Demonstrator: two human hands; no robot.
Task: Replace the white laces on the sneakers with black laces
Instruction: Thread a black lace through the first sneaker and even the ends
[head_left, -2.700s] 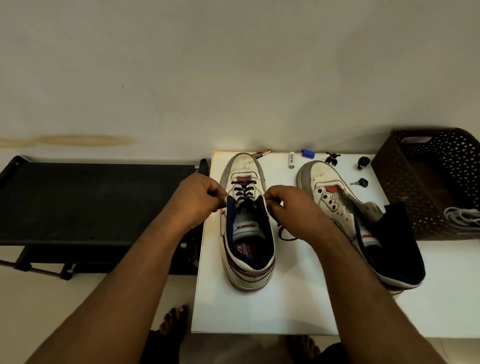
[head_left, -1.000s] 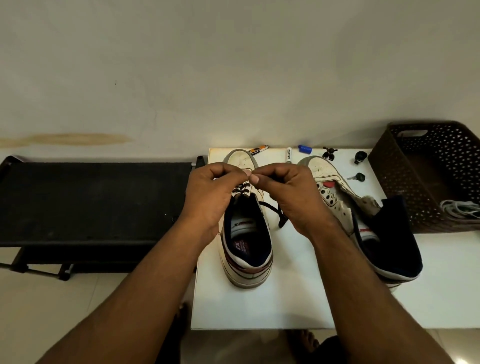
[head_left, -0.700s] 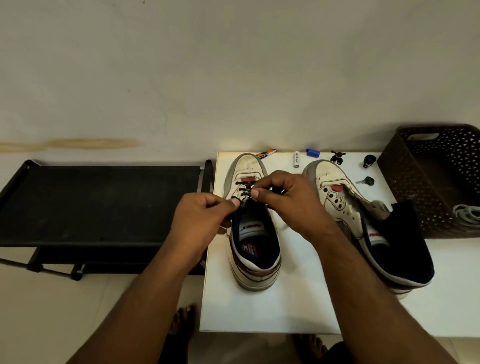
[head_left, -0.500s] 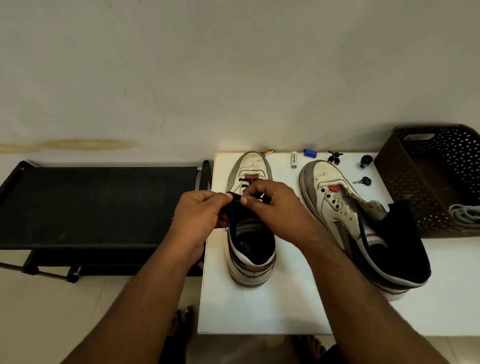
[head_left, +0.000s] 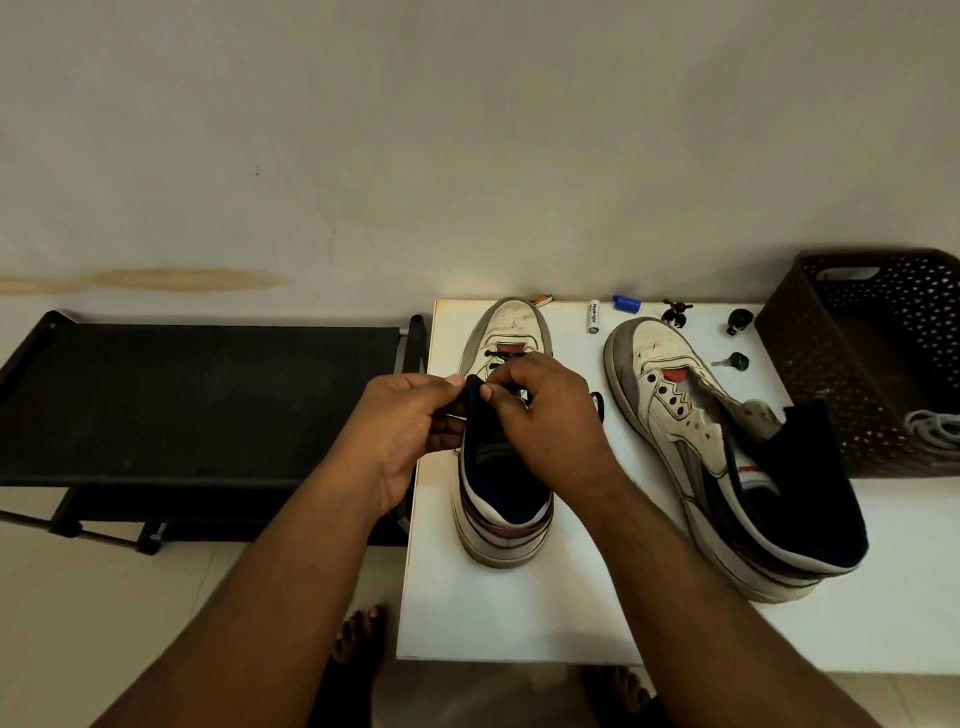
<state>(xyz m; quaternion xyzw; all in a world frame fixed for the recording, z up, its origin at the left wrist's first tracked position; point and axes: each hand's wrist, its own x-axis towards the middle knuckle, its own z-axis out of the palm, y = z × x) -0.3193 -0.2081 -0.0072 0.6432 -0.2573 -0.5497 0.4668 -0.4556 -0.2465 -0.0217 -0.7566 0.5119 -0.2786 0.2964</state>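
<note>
My left hand (head_left: 410, 426) and right hand (head_left: 545, 415) meet over the left sneaker (head_left: 506, 499) on the white table (head_left: 519, 613), both pinching the black lace (head_left: 501, 354) at its upper eyelets. The other sneaker (head_left: 727, 457) lies unlaced beside it, near the brown basket (head_left: 841, 374) holding the white laces (head_left: 935, 428).

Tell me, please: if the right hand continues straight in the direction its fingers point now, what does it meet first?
The right hand points leftward, so it probably meets the left hand's fingertips first, across the left sneaker's dark collar. Depth is unclear.
</note>
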